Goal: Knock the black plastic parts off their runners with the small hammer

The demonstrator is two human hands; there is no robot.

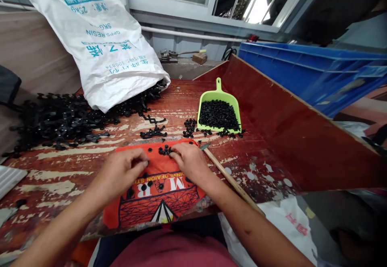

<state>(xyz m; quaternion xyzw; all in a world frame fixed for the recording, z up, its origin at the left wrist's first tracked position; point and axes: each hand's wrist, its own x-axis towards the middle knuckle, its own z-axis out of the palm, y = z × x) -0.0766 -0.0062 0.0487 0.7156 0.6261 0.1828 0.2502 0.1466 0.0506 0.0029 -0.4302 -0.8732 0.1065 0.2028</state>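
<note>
An orange-red printed cloth (163, 208) lies at the front of the worn wooden table, with small black plastic caps (165, 150) in a cluster near its far edge and several more scattered over it. My left hand (122, 170) hovers over the cloth's left part, thumb and fingers drawn together; what they pinch, if anything, is too small to make out. Across from it, my right hand (192, 160) has its fingertips closed at the right side of the cluster, pinching a black cap there. A wooden-handled tool (232, 178) lies beside my right wrist, partly under the forearm.
Behind the cloth stands a lime-green dustpan (219, 83) full of small black pieces, some spilled at its lip. Black branched plastic parts (60, 118) are heaped at left by a white sack (111, 45). A wooden board (272, 126) edges the right side, near a blue crate (302, 63).
</note>
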